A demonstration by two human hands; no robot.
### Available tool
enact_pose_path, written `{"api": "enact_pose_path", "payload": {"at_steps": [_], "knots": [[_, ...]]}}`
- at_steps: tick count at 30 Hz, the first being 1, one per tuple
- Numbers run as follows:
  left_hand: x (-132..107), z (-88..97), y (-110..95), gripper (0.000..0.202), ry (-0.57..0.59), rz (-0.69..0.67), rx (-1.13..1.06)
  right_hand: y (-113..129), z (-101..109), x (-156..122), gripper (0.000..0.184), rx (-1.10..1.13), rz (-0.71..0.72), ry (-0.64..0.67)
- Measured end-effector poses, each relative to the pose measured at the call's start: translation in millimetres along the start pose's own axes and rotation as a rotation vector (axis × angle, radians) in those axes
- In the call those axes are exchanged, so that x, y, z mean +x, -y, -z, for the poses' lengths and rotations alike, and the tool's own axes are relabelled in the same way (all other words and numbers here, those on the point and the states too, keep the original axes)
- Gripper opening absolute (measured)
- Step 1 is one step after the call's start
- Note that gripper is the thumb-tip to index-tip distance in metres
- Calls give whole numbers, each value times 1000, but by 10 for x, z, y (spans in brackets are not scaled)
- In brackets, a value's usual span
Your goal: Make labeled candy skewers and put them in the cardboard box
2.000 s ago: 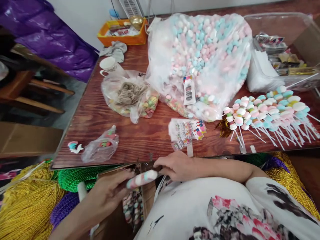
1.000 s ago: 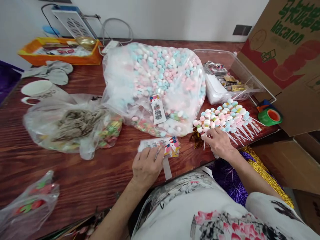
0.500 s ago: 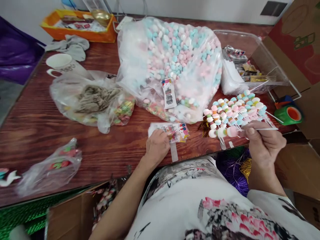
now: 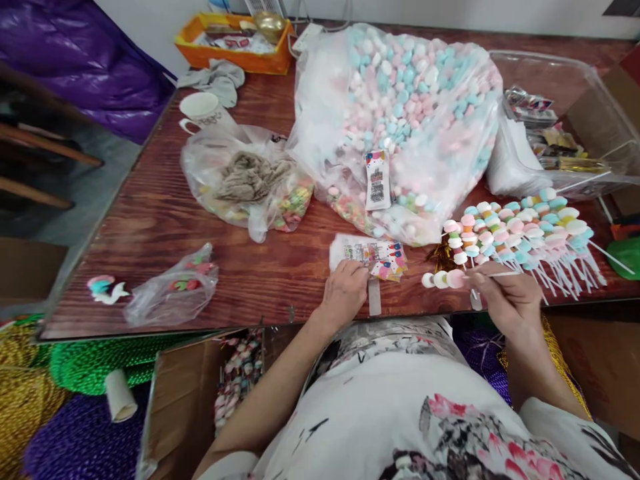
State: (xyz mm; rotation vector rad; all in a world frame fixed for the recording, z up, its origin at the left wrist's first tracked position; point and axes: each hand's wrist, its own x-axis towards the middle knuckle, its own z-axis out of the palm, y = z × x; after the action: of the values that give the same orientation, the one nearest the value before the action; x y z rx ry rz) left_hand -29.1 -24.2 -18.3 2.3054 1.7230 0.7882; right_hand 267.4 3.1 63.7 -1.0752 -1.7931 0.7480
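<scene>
My right hand (image 4: 510,300) pinches the white stick of a marshmallow skewer (image 4: 443,279), whose white, green and pink pieces point left over the table's front edge. My left hand (image 4: 345,290) lies with bent fingers on the near edge of a stack of printed clear bags (image 4: 385,257); the fingertips are partly hidden. Just beyond my right hand, several finished marshmallow skewers (image 4: 530,227) lie in a pile with their sticks toward me. A strip of clear tape (image 4: 375,297) hangs at the table edge beside the bags.
Behind the bags stands a large clear sack of marshmallows (image 4: 400,100) with a printed packet (image 4: 378,181) on it. A clear bin (image 4: 560,67) is at the back right. To the left are a candy bag (image 4: 200,200), a mug (image 4: 203,110) and a small bag (image 4: 173,290).
The view has swung left, so things on the table sit farther right. My right hand has brought the skewer left, nearer the printed bags. My left hand stays on the stack.
</scene>
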Motion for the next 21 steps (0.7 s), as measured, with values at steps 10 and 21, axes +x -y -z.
{"api": "enact_pose_path", "payload": {"at_steps": [10,21], "knots": [[311,502,72,29,181,621,-1005,309,-251,254,14,-86,287,245],[366,739,-125,31,218,434,-1113,411,-839,662,12,-242,552,570]]}}
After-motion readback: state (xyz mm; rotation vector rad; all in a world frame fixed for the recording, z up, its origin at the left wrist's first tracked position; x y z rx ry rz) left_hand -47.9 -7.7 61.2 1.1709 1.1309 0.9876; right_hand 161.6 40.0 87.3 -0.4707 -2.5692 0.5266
